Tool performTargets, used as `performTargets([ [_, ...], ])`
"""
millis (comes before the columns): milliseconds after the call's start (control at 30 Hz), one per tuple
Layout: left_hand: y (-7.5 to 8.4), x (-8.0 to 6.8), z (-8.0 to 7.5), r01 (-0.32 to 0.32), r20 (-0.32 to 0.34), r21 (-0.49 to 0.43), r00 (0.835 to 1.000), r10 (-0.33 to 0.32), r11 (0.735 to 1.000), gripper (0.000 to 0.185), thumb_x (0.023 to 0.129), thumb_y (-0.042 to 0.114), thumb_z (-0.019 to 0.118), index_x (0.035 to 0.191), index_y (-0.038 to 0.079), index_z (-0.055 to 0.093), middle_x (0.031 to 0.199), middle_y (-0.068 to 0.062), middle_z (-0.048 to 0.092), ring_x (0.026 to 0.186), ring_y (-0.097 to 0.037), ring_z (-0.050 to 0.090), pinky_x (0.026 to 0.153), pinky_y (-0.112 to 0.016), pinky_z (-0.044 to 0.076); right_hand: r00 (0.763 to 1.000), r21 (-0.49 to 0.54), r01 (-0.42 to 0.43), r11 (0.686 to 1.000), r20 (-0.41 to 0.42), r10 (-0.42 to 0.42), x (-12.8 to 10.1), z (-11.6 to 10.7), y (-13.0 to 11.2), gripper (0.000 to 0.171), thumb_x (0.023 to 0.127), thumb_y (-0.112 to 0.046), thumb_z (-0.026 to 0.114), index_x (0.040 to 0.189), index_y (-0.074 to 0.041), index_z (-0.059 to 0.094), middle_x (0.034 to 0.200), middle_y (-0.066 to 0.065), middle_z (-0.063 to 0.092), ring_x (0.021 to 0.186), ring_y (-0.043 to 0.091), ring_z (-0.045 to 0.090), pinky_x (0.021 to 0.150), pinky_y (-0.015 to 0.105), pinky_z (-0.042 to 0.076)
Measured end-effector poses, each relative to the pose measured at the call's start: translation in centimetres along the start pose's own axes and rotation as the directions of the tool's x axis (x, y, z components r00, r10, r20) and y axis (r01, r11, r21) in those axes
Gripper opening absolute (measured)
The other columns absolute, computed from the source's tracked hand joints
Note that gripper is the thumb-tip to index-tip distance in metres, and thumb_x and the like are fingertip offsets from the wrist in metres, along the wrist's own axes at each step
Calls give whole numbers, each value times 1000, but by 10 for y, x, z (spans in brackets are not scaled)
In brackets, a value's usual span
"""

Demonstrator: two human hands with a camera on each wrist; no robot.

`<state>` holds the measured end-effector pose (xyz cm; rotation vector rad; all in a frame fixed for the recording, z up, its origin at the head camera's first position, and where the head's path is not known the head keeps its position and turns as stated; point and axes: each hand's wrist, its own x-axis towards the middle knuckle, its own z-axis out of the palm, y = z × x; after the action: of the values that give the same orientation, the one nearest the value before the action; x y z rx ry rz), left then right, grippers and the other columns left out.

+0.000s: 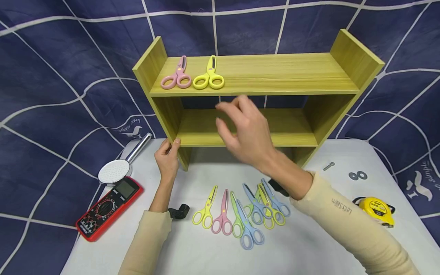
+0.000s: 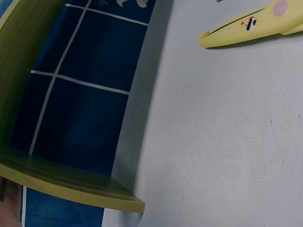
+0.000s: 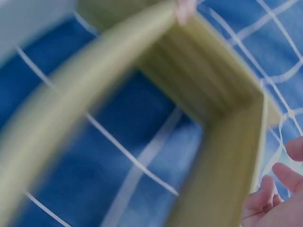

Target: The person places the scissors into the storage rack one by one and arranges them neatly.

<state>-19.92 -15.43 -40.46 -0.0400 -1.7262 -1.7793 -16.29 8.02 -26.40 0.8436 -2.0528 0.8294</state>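
My left hand grips the front edge of the left side panel of a wooden shelf, thumb on the inner side. In front of the shelf's middle, my right hand is raised with loosely bent fingers, thumb and forefinger apart and nothing between them. Pink scissors and yellow scissors lie side by side at the left of the top board, blades pointing back. On the table below are yellow scissors, pink scissors and an overlapping group of green, blue and yellow ones, including blue scissors.
A shower head and a red multimeter lie on the left. At right are a bolt, two washers and a yellow tape measure beside my right sleeve. A blue gridded cloth hangs behind the shelf.
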Motion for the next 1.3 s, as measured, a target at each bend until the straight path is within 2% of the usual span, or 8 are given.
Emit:
performTargets([
  [167,0,-1,3,1,2,-2,1000,-1,1000,20,89,-2,64,101,-17,69,100,-2,68,94,-9,62,82,-22,52,956,83,-180,980,250,154,-99,14,0,31,88,-14,68,117,-2,68,91,4,54,72,13,45,58,27,41],
  [367,0,-1,8,-5,34,0,999,5,1000,20,90,-2,64,103,-17,69,106,-15,67,96,-10,62,82,-23,52,737,-16,-378,926,600,311,-205,10,-14,46,90,-26,72,131,-9,61,98,-3,50,71,3,41,57,17,42],
  [633,1,-1,2,14,-17,-2,1000,-14,1000,20,90,-4,64,103,-18,69,101,-2,68,93,-8,62,80,-21,52,574,-106,-286,952,777,259,-265,-7,-33,59,83,-40,77,137,-22,59,93,-8,31,68,3,33,51,16,34],
  [700,1,-1,1,12,-24,1,1000,-12,1000,20,90,-3,64,102,-18,68,100,-1,67,93,-8,62,81,-21,51,583,-100,-252,963,779,233,-271,-8,-34,61,81,-35,79,137,-22,58,95,-6,33,70,4,34,51,16,34],
  [900,0,0,0,19,-20,9,1000,-19,1000,21,90,-1,65,102,-17,69,99,1,67,92,-8,62,80,-22,52,729,-55,-100,994,676,110,-279,-7,-30,59,72,-20,85,127,-18,64,91,-7,36,68,3,34,51,12,29],
  [1000,0,0,0,32,-24,-8,999,-32,999,21,89,-2,65,102,-18,69,98,2,67,88,-8,62,76,-21,52,716,-20,-123,992,690,103,-276,-8,-28,55,73,-18,85,125,-19,65,91,-8,37,69,2,35,53,11,31],
  [1200,-1,0,0,22,-13,-25,1000,-22,999,22,90,-2,64,103,-20,67,98,-1,68,85,-8,62,73,-20,52,627,1,-234,972,764,150,-266,-12,-26,49,77,-16,83,123,-20,65,91,-11,41,69,0,38,54,13,36],
  [1300,-2,0,0,11,-12,-27,1000,-11,1000,22,90,-2,64,103,-19,68,98,-2,69,85,-8,63,73,-19,52,636,26,-222,975,762,124,-256,-17,-24,50,78,-17,82,125,-21,65,91,-13,42,71,-1,40,56,12,36],
])
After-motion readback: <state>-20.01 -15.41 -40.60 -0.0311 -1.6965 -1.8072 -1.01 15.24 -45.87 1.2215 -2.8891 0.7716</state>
